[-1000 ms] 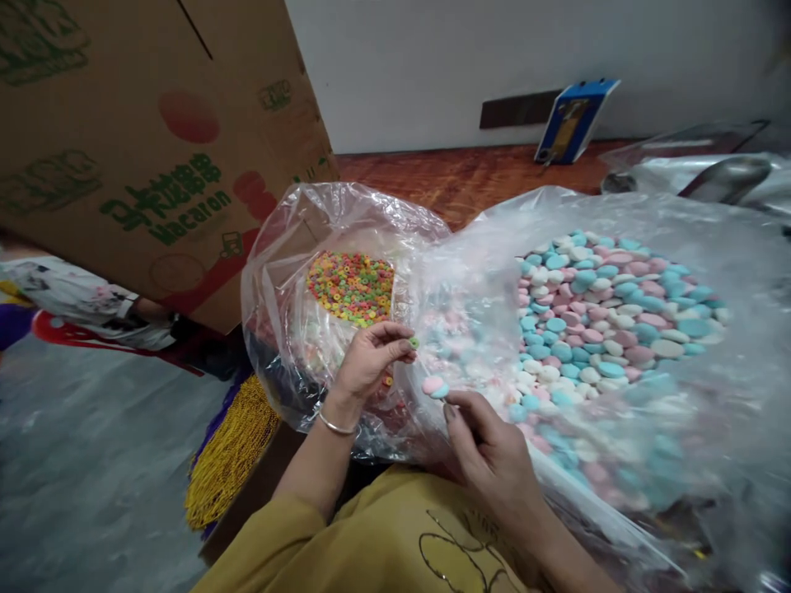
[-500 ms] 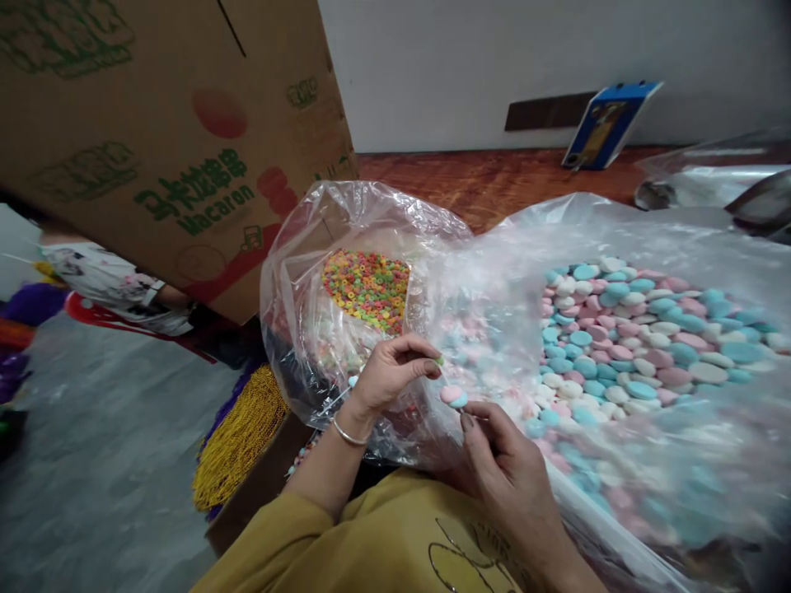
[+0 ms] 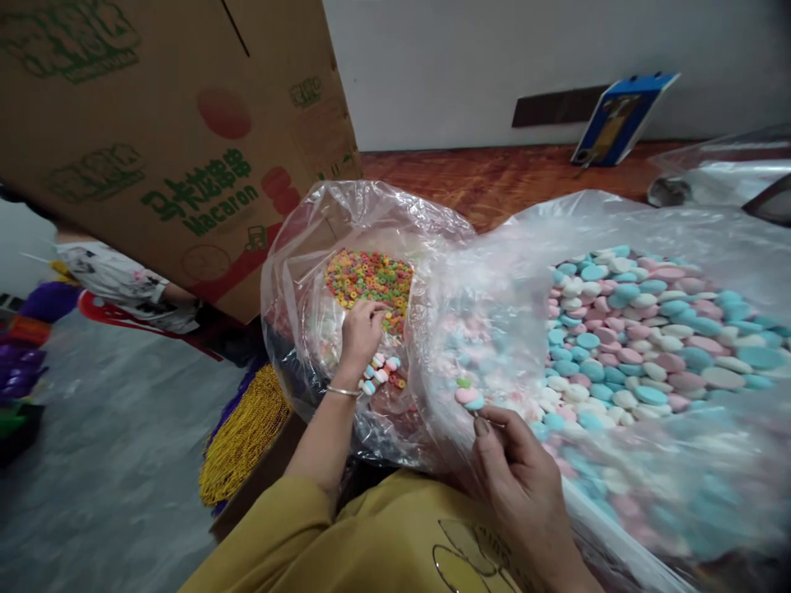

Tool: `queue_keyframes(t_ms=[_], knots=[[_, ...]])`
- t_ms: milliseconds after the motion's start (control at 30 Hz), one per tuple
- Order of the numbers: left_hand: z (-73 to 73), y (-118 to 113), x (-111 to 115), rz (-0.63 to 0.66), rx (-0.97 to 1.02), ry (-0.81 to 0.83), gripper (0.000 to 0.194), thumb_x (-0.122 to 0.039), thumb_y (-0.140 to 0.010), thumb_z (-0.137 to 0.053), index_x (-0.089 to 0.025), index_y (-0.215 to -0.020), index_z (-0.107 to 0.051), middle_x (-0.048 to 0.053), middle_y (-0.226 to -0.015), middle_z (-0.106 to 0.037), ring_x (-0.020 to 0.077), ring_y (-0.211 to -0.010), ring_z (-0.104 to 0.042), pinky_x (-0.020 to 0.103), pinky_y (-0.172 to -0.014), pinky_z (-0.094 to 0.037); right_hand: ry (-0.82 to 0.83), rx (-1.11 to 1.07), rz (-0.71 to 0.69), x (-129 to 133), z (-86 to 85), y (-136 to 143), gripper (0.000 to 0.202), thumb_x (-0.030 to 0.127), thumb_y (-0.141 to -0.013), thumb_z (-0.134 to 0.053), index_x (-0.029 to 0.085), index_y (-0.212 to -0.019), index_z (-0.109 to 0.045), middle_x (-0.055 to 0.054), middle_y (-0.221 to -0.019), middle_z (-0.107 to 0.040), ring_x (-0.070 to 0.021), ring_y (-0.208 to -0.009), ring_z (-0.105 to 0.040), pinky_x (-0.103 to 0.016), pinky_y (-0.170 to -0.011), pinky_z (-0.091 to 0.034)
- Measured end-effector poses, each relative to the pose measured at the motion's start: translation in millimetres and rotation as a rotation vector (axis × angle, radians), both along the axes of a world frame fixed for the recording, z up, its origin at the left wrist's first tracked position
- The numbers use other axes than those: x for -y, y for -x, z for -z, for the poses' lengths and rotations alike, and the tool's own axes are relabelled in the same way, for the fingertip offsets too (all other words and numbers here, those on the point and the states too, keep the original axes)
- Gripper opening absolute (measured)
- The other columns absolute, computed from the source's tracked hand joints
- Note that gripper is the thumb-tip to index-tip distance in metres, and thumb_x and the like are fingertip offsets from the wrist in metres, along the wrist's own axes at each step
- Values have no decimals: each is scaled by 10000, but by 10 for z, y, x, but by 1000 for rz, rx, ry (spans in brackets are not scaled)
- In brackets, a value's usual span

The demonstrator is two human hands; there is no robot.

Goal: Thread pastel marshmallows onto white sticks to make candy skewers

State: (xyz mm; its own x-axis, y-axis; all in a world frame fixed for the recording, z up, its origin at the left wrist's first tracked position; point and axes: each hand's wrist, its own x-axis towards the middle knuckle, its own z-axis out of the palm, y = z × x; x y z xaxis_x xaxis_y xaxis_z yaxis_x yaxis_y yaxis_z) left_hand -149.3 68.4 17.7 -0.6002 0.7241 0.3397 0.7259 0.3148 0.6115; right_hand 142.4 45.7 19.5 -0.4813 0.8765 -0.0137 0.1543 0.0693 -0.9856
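Observation:
In my right hand (image 3: 522, 473), thumb and forefinger pinch a small candy skewer (image 3: 470, 398) from below. It carries pink and blue pieces, with a green ring candy (image 3: 463, 383) on top. My fingers hide its lower end. My left hand (image 3: 363, 328) reaches into a clear plastic bag (image 3: 290, 239), fingers stretched over a heap of colourful ring candies (image 3: 364, 280). I see nothing held in it. Beside the left wrist lies a cluster of pink, white and blue candies (image 3: 380, 371). To the right, a large clear bag (image 3: 494, 247) holds pink, white and blue oval candies (image 3: 624, 329).
A big cardboard box (image 3: 173, 140) stands at the left. Behind the bags, a blue device (image 3: 624, 119) rests on the reddish wooden tabletop (image 3: 445, 185). Golden bead strings (image 3: 250, 436) hang low at the left. A person in a patterned garment (image 3: 117, 280) is partly hidden behind the box.
My left hand has moved away from the skewer, left and forward to the ring candies. A green ring now sits on top of the skewer. My right hand keeps its pinch.

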Motion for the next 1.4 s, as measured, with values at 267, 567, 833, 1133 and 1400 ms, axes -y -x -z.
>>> queue_keyframes(t_ms=[267, 567, 833, 1133, 1400], knots=[[351, 375, -174, -82, -177, 258, 141, -234, -915, -651, -196, -981, -770, 113, -1067, -700, 260, -1076, -599, 369, -998, -432, 5, -17, 21, -4, 55, -19, 246, 427, -1013, -528, 208, -1033, -638, 62, -590, -438, -120, -506, -387, -233, -471, -316], [319, 227, -128, -133, -352, 498, 161, -315, -893, -717, -204, -1006, -742, 129, -1127, -681, 304, -1126, -560, 407, -933, -415, -19, -14, -5, -11, 57, -14, 249, 420, -1014, -523, 204, -1023, -646, 56, -590, -474, -121, -497, -404, -238, -479, -322], [364, 186, -158, -20, -267, 356, 186, -145, -889, -641, -203, -1041, -732, 127, -1211, -671, 296, -1172, -541, 424, -994, -387, -31, -19, -3, -16, 50, -26, 252, 422, -1011, -520, 204, -1036, -645, 48, -622, -521, -123, -514, -446, -228, -478, -338], [314, 239, -226, 13, -62, 151, 90, -178, -874, -665, -199, -808, -723, 103, -1019, -723, 251, -1065, -603, 408, -1015, -418, -53, -15, -20, -9, 52, -16, 269, 423, -1026, -505, 201, -1052, -654, 60, -600, -486, -120, -495, -428, -231, -465, -326], [-186, -483, 101, 306, 832, -272, 325, -451, -761, -826, -179, -887, -701, 19, -801, -719, 148, -745, -675, 280, -742, -538, -166, -14, -46, -24, -77, 31, 245, 359, -1019, -501, 209, -1053, -692, 25, -701, -613, -136, -586, -538, -233, -558, -419]])
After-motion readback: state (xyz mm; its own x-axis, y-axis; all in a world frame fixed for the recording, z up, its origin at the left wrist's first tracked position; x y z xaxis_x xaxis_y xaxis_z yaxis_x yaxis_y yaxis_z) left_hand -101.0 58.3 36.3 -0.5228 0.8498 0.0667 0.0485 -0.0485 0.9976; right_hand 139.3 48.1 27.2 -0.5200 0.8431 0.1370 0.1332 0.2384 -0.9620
